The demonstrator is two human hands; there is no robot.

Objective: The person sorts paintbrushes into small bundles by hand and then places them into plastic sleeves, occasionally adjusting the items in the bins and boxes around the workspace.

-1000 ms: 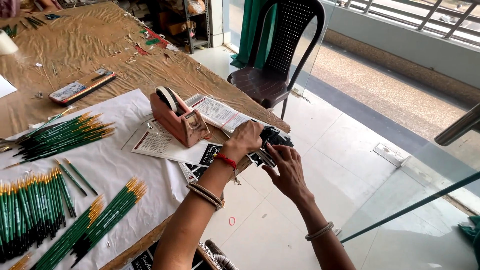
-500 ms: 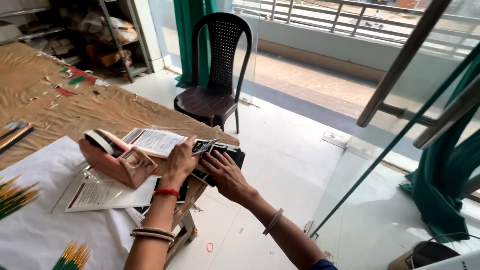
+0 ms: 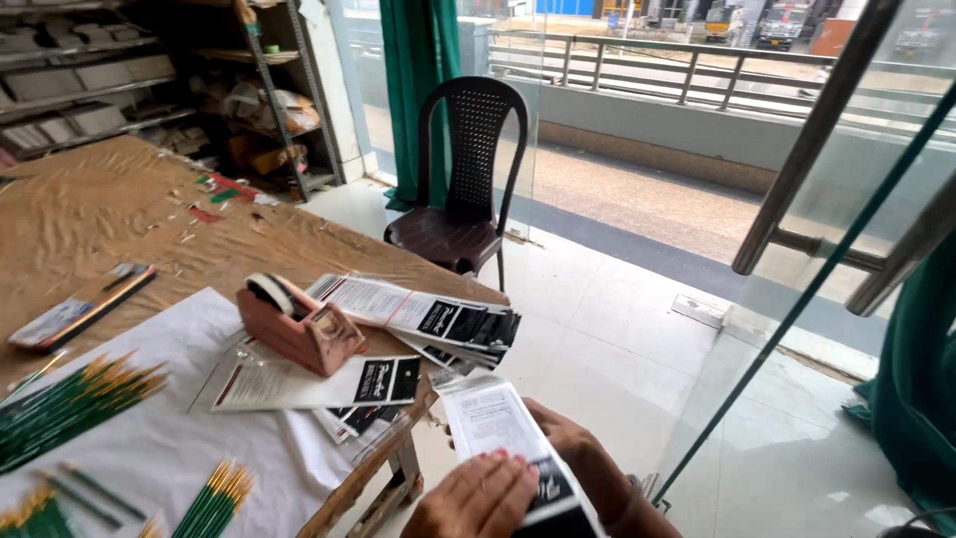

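Note:
Both hands hold a flat printed packet (image 3: 503,433), white at the top and black lower down, in a clear sleeve, just off the table's near corner. My left hand (image 3: 476,500) lies on top of its lower part with fingertips pressed on the black area. My right hand (image 3: 581,450) supports it from beneath on the right side. A stack of similar packets (image 3: 428,319) lies fanned on the table corner ahead. One more packet (image 3: 319,384) lies flat beside a salmon-pink tape dispenser (image 3: 299,324).
Green-handled brushes with yellow tips (image 3: 70,408) lie in bundles on a white sheet (image 3: 149,448) over the brown-papered table (image 3: 90,219). A black plastic chair (image 3: 468,169) stands beyond the table. A glass door with a metal handle (image 3: 827,130) is at the right; shelves (image 3: 119,90) stand behind.
My hands have come away from the stack on the table corner and drawn one packet down toward me. The view has tilted up and the hands now sit at the bottom edge.

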